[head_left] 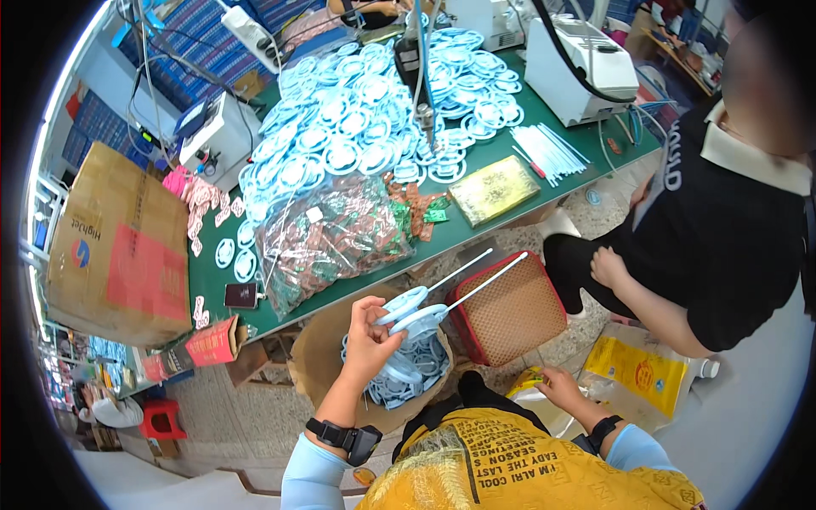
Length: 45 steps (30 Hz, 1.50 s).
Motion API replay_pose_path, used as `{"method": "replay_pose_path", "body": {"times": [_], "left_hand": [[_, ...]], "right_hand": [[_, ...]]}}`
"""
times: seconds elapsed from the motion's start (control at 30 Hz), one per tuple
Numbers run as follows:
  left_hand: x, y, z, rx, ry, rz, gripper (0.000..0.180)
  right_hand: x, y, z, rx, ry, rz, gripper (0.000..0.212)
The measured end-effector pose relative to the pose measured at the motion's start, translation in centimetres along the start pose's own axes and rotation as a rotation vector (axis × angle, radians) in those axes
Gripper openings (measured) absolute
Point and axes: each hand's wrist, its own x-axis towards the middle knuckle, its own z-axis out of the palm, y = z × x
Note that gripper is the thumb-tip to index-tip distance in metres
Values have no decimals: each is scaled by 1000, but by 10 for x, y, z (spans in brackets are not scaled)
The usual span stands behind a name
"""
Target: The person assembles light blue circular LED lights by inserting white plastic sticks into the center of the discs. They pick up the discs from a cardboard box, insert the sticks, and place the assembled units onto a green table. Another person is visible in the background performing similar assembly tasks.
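Observation:
My left hand [371, 340] is closed round two round light-blue plastic pieces [418, 320]. A long, thin white rod sticks out from each toward the far right. Below this hand stands an open cardboard box [316, 361], partly filled with similar blue pieces [422, 364]. My right hand [559, 389] is low at my right side, its fingers loosely bent and apart. It is beside a yellow and clear plastic bag [529, 384], and I see nothing held in it. Whether it touches the bag is hard to see.
A green table [340, 285] bears a heap of blue rings [340, 127], a clear bag of small brown packets [336, 234], a yellow block [495, 190] and white sticks [548, 153]. A red-edged stool [510, 310] stands before it. A co-worker [722, 195] sits at right.

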Motion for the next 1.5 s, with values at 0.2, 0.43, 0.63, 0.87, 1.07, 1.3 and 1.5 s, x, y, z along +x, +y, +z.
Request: {"method": "replay_pose_path", "body": {"times": [0.2,0.43,0.63,0.87,1.07,1.3,1.5], "left_hand": [[19,10,6,71,-98,21,60],[30,9,-8,191,-146,49,61],[23,4,-35,268,-159,45,60],[9,-11,-71,320,-163,24,59],[-25,-29,-112,406,-132,-37,58],[-46,-40,-140,434,-79,-27,56],[-46,-34,-125,469,-135,99,59]], "right_hand": [[-35,38,16,-35,55,179,29],[-73,53,44,-58,25,346,31],[-105,63,68,-86,-13,484,32],[-127,54,91,-106,-17,553,32],[-127,35,111,-126,-16,445,55],[-137,47,145,-107,-51,477,55],[-139,16,140,-70,15,492,33]]}}
